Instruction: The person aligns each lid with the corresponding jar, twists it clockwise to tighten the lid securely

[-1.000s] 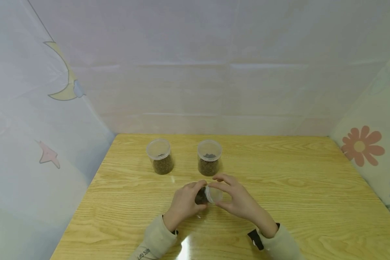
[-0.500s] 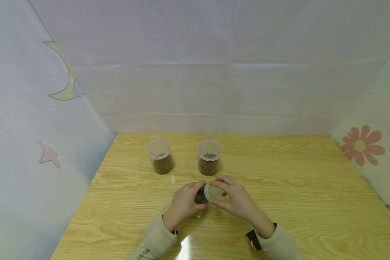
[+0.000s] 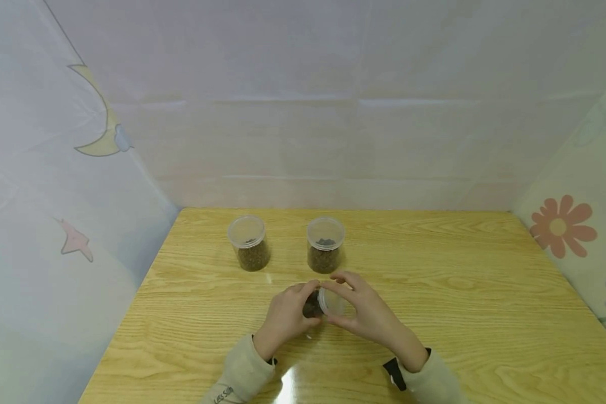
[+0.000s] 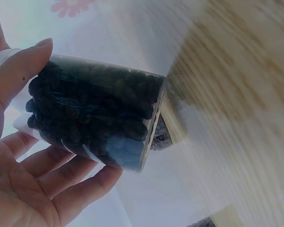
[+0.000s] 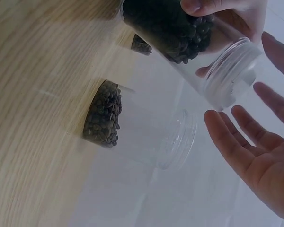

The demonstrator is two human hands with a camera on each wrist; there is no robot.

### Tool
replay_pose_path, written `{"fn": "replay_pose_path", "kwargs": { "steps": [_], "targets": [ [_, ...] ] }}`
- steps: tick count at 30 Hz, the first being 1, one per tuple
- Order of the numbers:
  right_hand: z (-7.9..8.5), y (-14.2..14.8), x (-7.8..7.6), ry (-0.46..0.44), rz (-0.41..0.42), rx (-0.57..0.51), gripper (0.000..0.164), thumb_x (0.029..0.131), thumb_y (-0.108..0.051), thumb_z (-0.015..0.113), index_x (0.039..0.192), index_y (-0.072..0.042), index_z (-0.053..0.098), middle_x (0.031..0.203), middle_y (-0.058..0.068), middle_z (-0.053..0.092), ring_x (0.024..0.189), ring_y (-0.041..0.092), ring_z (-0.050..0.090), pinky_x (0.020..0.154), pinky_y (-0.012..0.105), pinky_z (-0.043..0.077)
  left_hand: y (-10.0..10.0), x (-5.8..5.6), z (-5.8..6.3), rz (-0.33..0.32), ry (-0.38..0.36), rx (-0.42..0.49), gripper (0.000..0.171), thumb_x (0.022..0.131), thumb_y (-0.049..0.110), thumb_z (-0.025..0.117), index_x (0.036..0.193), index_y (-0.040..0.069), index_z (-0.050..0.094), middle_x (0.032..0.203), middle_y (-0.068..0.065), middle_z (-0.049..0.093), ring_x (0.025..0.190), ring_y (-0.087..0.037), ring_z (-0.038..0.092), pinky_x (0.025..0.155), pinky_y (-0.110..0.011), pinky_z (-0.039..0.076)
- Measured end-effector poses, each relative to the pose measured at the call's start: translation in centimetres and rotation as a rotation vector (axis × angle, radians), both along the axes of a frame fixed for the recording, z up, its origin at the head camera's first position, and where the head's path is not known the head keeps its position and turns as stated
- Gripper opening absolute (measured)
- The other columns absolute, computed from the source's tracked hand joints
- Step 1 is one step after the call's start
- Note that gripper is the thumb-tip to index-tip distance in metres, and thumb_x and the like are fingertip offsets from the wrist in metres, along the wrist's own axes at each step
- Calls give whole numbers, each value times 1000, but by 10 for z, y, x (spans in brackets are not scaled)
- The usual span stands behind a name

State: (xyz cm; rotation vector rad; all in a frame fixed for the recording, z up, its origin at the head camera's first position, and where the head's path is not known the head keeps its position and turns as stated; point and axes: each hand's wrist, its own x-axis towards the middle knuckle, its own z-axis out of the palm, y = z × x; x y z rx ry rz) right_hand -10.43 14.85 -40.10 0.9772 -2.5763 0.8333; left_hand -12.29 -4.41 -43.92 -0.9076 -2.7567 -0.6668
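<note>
My left hand [image 3: 286,310] grips a clear jar [image 4: 97,104] of dark, bean-like pieces round its body, thumb on one side and fingers on the other. The jar is tilted, its clear lid [image 5: 234,64] pointing toward my right hand [image 3: 366,308]. Around that lid the right thumb and fingers are spread. In the right wrist view the fingertips [image 5: 213,117] are right beside the lid's edge, and the thumb stands off from it. The base of the jar is close over the table in the left wrist view.
Two more clear jars, partly filled with dark pieces, stand upright beyond my hands: a left jar [image 3: 252,255] and a right jar [image 3: 325,258]. The wooden table [image 3: 459,280] ends at a pale cloth backdrop [image 3: 303,140].
Half a second ago the right fingers were closed in round the lid; now they have spread apart again and swung back. The left hand and both standing jars have stayed in place.
</note>
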Motion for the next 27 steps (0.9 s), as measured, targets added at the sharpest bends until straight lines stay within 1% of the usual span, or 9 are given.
{"fn": "replay_pose_path", "kwargs": {
  "steps": [4, 9, 12, 15, 17, 19, 23, 25, 27],
  "targets": [
    [-2, 1, -2, 45, 45, 3, 57, 64, -14, 83, 116, -11, 62, 118, 8, 51, 105, 24, 50, 78, 39, 49, 0, -1, 1, 2, -16, -4, 61, 64, 28, 83, 115, 13, 54, 100, -5, 65, 85, -20, 63, 64, -32, 52],
    [-2, 1, -2, 50, 48, 14, 55, 64, -14, 83, 115, -10, 63, 114, 8, 54, 104, 24, 51, 79, 39, 49, 0, 0, 1, 1, -27, -4, 61, 64, 27, 84, 115, 13, 53, 101, -6, 65, 85, -20, 63, 65, -31, 52],
    [-1, 1, -1, 34, 33, 25, 54, 65, -16, 82, 115, -9, 62, 111, 8, 54, 100, 23, 52, 77, 38, 49, 0, 0, 1, 0, -21, -6, 62, 63, 27, 84, 116, 12, 53, 102, -6, 65, 86, -20, 63, 65, -31, 52],
    [-2, 0, 0, 16, 17, 19, 54, 66, -19, 81, 115, -7, 61, 108, 8, 55, 87, 18, 55, 70, 32, 50, 0, 1, 1, -4, -18, -7, 62, 63, 27, 84, 115, 12, 53, 102, -5, 65, 86, -20, 63, 65, -30, 52],
    [-2, 0, 0, 6, 7, 10, 53, 68, -21, 80, 115, -5, 61, 105, 7, 55, 78, 15, 54, 64, 26, 49, 0, 1, 1, -8, -11, -6, 63, 63, 28, 84, 115, 13, 53, 102, -4, 65, 86, -19, 63, 65, -30, 52],
    [-3, 0, 0, 2, -6, 2, 52, 70, -25, 79, 113, -4, 61, 101, 7, 56, 72, 13, 54, 60, 23, 47, 0, 1, 1, -12, -6, -3, 63, 62, 28, 85, 114, 14, 53, 101, -4, 65, 86, -18, 63, 65, -30, 52],
    [-5, -1, -1, -1, -38, 11, 50, 74, -31, 75, 112, -3, 61, 95, 6, 57, 71, 14, 55, 59, 22, 47, 1, 1, 1, -14, 3, -3, 62, 62, 29, 84, 114, 14, 53, 102, -4, 65, 87, -19, 63, 66, -31, 52],
    [-6, -1, -1, 2, -54, 19, 51, 74, -33, 75, 112, -3, 61, 95, 6, 58, 73, 15, 57, 60, 23, 48, 1, 0, 1, -14, 6, -2, 62, 63, 29, 84, 114, 13, 53, 103, -4, 65, 88, -19, 63, 66, -31, 52],
    [-6, 0, -1, 12, -68, 27, 56, 72, -36, 76, 114, -3, 60, 98, 6, 58, 77, 16, 58, 62, 26, 50, 1, 0, 1, -13, 5, 0, 62, 63, 29, 84, 114, 13, 53, 103, -4, 65, 88, -19, 63, 67, -31, 52]
  ]
}}
